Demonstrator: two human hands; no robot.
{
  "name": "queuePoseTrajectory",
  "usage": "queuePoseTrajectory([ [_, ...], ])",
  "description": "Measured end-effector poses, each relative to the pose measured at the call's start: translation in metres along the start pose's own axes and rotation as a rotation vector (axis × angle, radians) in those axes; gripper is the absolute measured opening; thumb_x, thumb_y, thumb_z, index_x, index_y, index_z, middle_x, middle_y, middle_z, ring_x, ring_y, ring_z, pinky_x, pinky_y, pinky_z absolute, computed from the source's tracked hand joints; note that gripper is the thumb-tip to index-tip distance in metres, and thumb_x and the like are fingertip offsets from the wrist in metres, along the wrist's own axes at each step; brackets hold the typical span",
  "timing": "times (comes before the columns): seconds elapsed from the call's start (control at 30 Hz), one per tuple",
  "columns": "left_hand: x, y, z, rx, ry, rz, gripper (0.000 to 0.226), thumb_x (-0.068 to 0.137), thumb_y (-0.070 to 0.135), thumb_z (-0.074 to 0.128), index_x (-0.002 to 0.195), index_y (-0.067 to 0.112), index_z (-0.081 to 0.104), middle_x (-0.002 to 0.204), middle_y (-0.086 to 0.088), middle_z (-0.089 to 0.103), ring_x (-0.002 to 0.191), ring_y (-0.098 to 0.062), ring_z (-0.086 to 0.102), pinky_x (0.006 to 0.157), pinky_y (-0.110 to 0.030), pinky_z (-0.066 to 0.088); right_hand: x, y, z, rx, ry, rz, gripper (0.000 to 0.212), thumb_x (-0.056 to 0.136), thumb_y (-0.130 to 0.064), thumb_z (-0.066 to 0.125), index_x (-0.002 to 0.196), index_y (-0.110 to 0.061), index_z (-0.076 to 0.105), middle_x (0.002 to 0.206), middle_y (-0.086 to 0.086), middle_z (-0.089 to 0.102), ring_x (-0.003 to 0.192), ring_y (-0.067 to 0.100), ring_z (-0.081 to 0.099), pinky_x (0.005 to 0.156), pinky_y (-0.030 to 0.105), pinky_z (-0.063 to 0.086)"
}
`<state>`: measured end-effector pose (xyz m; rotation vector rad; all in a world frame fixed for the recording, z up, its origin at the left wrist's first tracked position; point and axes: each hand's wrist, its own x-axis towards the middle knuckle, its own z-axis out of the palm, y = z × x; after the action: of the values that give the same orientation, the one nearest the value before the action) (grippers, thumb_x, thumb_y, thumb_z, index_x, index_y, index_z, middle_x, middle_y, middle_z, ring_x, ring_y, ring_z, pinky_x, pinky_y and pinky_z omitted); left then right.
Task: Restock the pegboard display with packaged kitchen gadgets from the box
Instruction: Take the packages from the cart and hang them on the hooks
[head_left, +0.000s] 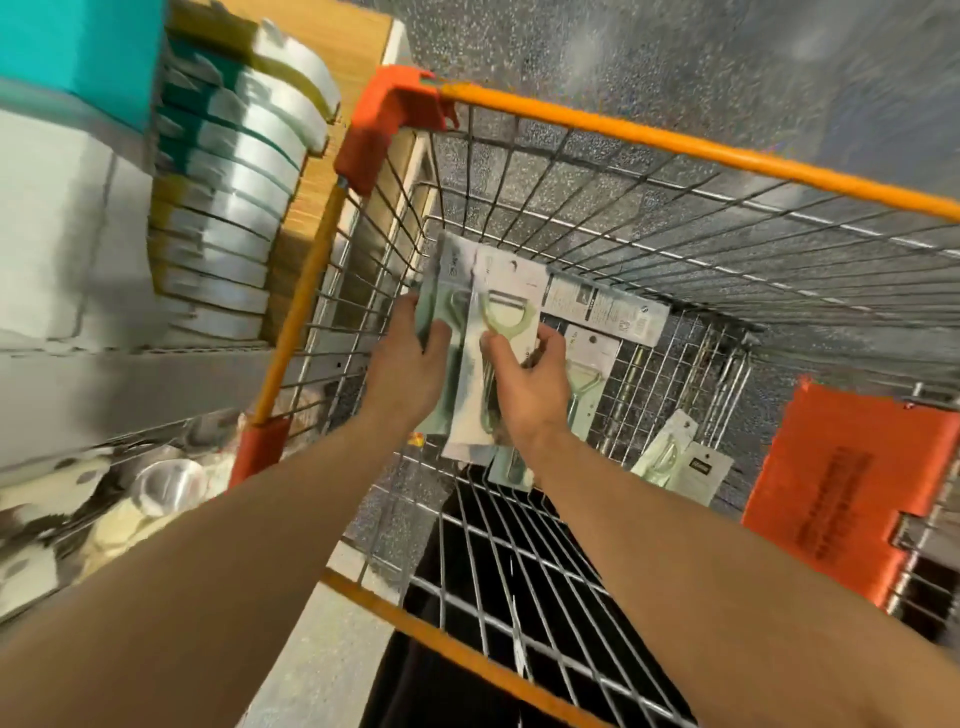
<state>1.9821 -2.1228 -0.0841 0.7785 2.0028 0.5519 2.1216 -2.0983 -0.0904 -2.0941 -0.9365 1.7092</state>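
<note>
While the left hand (410, 364) clamps one peeler pack (441, 301), the right hand (530, 374) pinches another (506, 312); square both cards between the fingertips before lifting from the cart (623, 124).

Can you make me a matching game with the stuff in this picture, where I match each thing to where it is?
Things:
1. peeler packs
2. orange flap
3. stacked boxes
4. lone peeler pack

Places:
A. on the shelf to the left of the cart
B. lying on the wire floor of the cart
C. held in the left hand and right hand
D. at the right end of the cart

Right pairs: 1-C, 2-D, 3-A, 4-B
</note>
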Motion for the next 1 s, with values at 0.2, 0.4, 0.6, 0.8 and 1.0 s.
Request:
queuePoseTrajectory([
  [0.2,-0.03,0.039,-0.027,-0.173,0.005,-0.109,0.051,0.106,0.034,0.05,0.151,0.012,0.043,0.142,-0.011,0.057,0.126,-0.029,0.057,0.109,-0.043,0.048,-0.05,-0.043,-0.019,0.001,0.006,-0.088,0.065,0.086,-0.045,0.078,0.136,-0.024,0.042,0.115,-0.005,0.067,0.107,0.019,0.066,0.101,0.044,0.054],
  [0.4,-0.076,0.083,-0.058,-0.27,0.062,-0.126,0.06,0.106,0.061,0.043,0.139,0.013,0.057,0.139,-0.019,0.062,0.128,-0.034,0.059,0.111,-0.044,0.045,-0.11,-0.084,-0.036,0.024,0.028,-0.221,0.057,0.083,-0.046,0.082,0.125,-0.026,0.049,0.103,-0.003,0.072,0.095,0.018,0.071,0.084,0.034,0.059],
  [0.6,-0.137,0.12,-0.092,-0.312,0.191,-0.048,0.061,0.109,0.057,0.032,0.154,0.017,0.049,0.158,-0.01,0.049,0.144,-0.032,0.047,0.119,-0.043,0.036,-0.173,-0.114,-0.045,0.054,-0.041,-0.442,0.051,0.076,-0.055,0.084,0.11,-0.034,0.053,0.105,-0.008,0.074,0.094,0.008,0.072,0.088,0.032,0.059],
  [0.8,-0.216,0.14,-0.125,-0.386,0.345,0.059,0.05,0.11,0.046,0.032,0.142,0.017,0.057,0.142,-0.008,0.061,0.13,-0.03,0.056,0.112,-0.042,0.043,-0.249,-0.142,-0.073,0.077,-0.063,-0.574,0.044,0.09,-0.056,0.071,0.114,-0.021,0.061,0.092,-0.008,0.07,0.081,0.009,0.067,0.067,0.026,0.049],
  [1.0,-0.304,0.149,-0.16,-0.461,0.403,0.081,0.047,0.11,0.033,0.034,0.138,0.003,0.057,0.142,-0.023,0.059,0.13,-0.041,0.056,0.11,-0.048,0.047,-0.336,-0.154,-0.091,-0.005,-0.153,-0.688,0.041,0.089,-0.055,0.066,0.112,-0.022,0.058,0.1,-0.004,0.068,0.089,0.012,0.063,0.075,0.032,0.049],
])
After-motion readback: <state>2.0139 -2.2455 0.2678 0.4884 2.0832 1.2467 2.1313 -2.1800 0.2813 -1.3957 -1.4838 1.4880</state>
